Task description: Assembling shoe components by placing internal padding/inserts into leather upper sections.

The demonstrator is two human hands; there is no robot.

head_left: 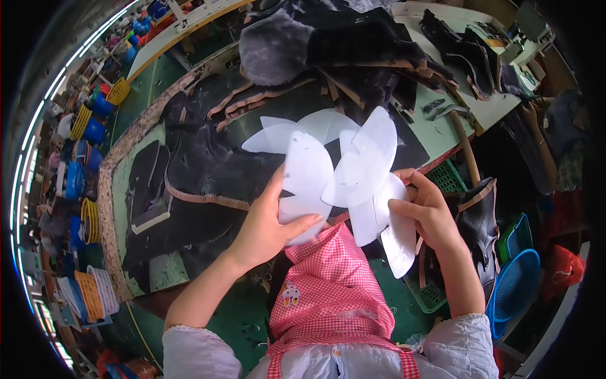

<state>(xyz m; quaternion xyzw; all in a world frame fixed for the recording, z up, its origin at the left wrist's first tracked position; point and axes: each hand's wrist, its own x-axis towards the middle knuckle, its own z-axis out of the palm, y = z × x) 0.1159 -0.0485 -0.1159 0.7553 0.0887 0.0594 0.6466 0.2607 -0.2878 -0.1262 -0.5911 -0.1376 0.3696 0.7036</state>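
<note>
Red-and-white checked apron bib (331, 290), nearest the lens at 6 o'clock, hangs over a pale blouse. Above it, near centre, both hands work a fan of thin white translucent plastic pattern pieces (353, 170).

Left hand (268, 224): thumb on the near face and fingers curled beneath one rounded white piece, pinching it.

Right hand (426, 211): thumb and fingers closed on the overlapping sheets at 3 o'clock of the fan, several lobes hanging below the grip. More white pieces lie flat on the bench just beyond, at 12 o'clock of the hands.

Green-topped workbench (136, 189) with a speckled edge carries dark cut fur-and-leather panels (202, 170), tan-edged, from 9 to 12 o'clock; a grey fleece heap (284, 44) sits at 12 o'clock.

Containers: a green plastic crate (442, 183) at 3 o'clock is partly hidden behind the right hand, and what it holds cannot be told; a second green crate (432, 294) at 4 o'clock holds what may be dark leather pieces; a blue mesh basket (517, 284) at 4 o'clock shows no clear contents.
</note>
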